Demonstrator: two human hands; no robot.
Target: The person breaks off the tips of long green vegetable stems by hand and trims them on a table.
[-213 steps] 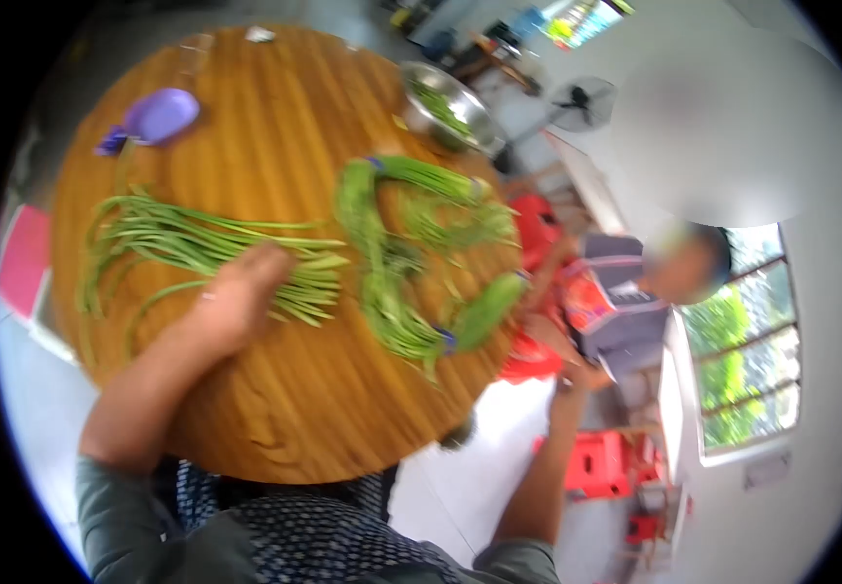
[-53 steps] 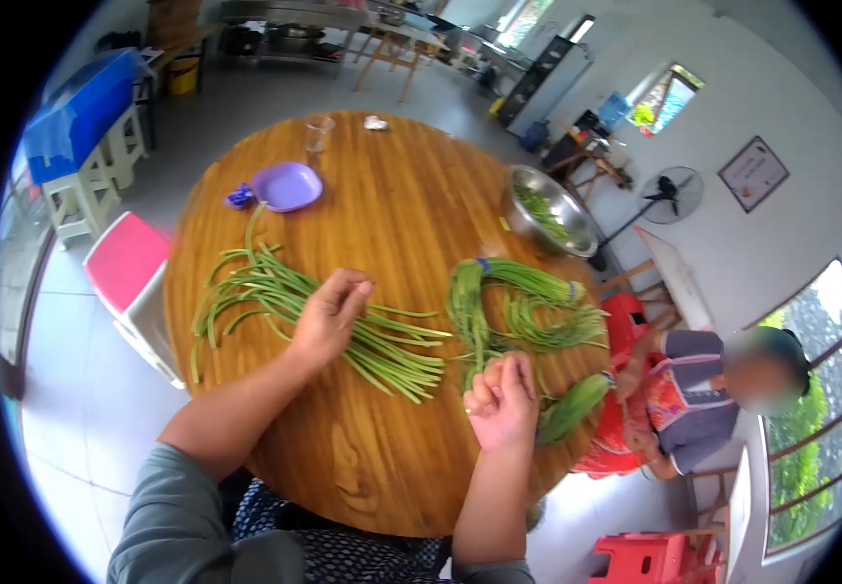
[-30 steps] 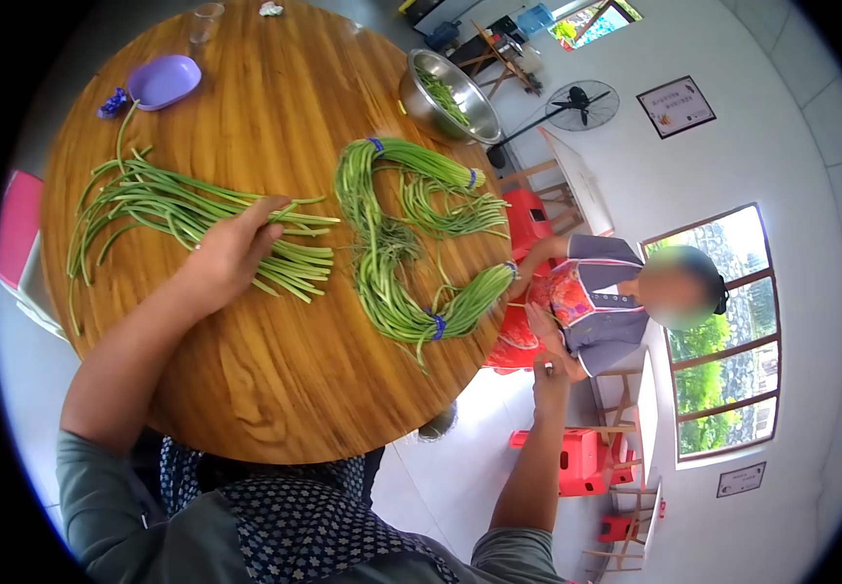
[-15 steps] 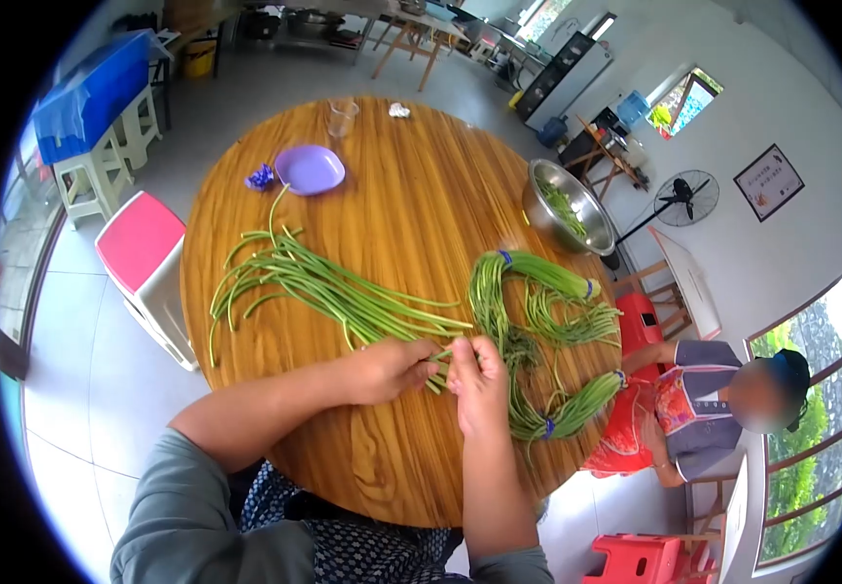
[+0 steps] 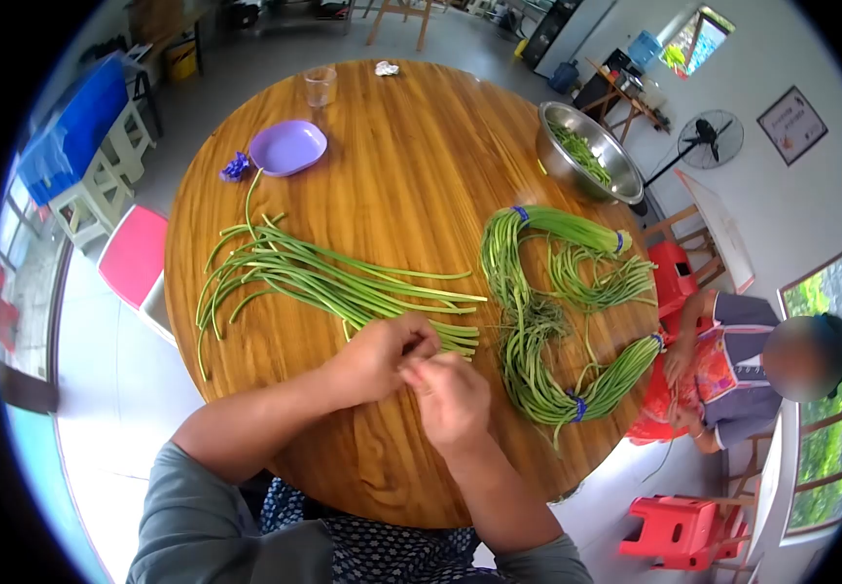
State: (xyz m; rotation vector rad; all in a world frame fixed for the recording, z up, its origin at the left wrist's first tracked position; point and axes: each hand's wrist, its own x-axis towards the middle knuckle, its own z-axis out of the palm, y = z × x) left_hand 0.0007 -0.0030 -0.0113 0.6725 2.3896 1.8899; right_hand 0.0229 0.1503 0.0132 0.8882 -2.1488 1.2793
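My left hand is closed, with its fingers curled at the near ends of a loose spread of garlic scapes. My right hand meets it, thumb and fingers pinched together. Whatever lies between the fingertips is hidden. The loose scapes fan out to the left across the round wooden table. To the right of my hands lie an upper bundle of scapes and a lower one, bound with blue bands, their thin ends tangled between them.
A steel bowl of green pieces stands at the right edge. Farther back are a purple dish, blue bands, a clear cup and crumpled white paper. Another person sits at the right, hands on a red apron.
My hands have drawn in toward me and slightly left, and now overlap at the fingertips. The view has shifted. The other person's hands have come together in front of the apron.
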